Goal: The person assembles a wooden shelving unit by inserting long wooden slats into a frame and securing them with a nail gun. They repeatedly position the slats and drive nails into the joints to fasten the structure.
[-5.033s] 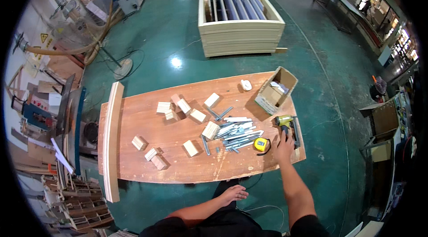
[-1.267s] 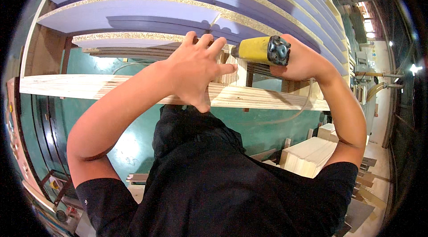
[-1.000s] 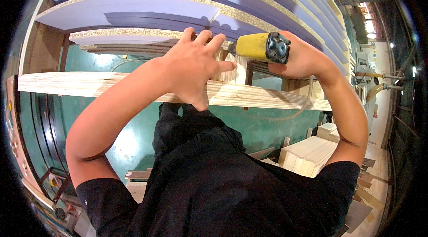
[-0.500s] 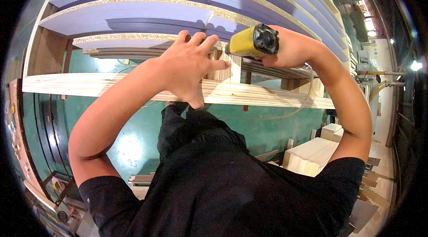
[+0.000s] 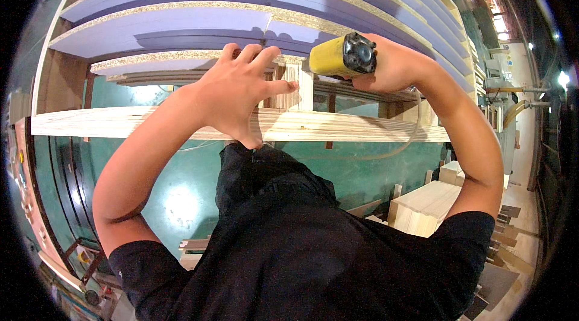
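My right hand point(image 5: 395, 67) is wrapped around a yellow and black nail gun point(image 5: 335, 57), whose nose points left beside a short pale wooden block point(image 5: 306, 88). A thin clear hose point(image 5: 416, 125) hangs below that wrist. Fingers spread, my left hand point(image 5: 244, 92) spans the gap between a chipboard edge point(image 5: 157, 57) and a long plywood rail point(image 5: 350, 127). Its thumb comes down over the rail's near edge, and its forefinger lies against the block. How firmly it presses I cannot tell. The nail gun's tip and my right fingers are mostly hidden.
Lilac-faced boards point(image 5: 175, 25) with chipboard edges stand in rows beyond the rail, within a wooden frame. Stacked pale timber point(image 5: 425, 206) lies at the lower right. The green floor point(image 5: 374, 170) shows below the rail. A rack point(image 5: 84, 260) stands at the lower left.
The nail gun has shifted slightly right relative to the block and frame, leaving more of the block in sight. My left hand keeps its place on the wood; the whole view has moved slightly.
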Motion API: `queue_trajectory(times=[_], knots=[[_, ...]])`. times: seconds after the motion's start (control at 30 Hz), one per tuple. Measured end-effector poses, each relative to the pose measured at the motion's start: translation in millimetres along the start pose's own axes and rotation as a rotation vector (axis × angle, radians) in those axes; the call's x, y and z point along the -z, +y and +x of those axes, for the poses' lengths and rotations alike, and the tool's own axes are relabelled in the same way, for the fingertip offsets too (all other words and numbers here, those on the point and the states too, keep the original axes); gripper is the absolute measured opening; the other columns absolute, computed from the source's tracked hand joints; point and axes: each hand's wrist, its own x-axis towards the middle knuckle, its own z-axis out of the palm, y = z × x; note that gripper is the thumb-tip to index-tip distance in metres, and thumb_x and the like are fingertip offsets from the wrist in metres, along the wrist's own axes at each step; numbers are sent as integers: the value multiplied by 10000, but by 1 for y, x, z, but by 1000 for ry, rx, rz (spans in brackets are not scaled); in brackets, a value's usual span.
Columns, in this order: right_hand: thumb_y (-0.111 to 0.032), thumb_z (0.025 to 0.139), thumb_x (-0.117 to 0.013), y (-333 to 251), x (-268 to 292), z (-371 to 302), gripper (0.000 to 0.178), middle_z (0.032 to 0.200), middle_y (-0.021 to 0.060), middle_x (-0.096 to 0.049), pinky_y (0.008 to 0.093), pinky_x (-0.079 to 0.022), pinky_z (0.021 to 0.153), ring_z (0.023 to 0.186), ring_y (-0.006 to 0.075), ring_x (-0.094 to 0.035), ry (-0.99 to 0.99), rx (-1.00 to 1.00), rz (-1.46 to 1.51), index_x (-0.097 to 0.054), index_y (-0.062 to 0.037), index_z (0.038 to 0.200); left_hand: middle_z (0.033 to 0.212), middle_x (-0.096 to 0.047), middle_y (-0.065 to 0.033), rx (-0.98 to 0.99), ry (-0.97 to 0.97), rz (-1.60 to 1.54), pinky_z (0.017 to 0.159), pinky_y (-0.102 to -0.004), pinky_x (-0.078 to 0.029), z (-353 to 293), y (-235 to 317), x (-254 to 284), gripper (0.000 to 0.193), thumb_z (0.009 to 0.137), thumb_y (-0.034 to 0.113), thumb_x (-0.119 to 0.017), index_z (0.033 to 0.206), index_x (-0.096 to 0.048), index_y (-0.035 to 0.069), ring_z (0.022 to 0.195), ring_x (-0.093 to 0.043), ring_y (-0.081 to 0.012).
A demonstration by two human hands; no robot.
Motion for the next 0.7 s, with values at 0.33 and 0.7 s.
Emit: queue_trajectory(times=[0.33,0.7], knots=[[-46,756,-728,-5,0,-9,369,902,102,-705,363,-535,795,842,195,-643,-17,-86,-8,-648,-1,1113,1527,-385,-241,19,-65,16,1126,-591,-330,5,6,9,1090,457,491,-942,1457,-558,286,1376,-412,-436],[-48,693,-764,123,24,-226,525,1054,195,-723,379,-531,907,974,347,-682,210,-326,-188,-664,-40,1209,1257,-585,-197,181,-231,-164,1035,-511,-445,68,18,27,878,644,617,-857,1329,-657,104,1155,-591,-407]])
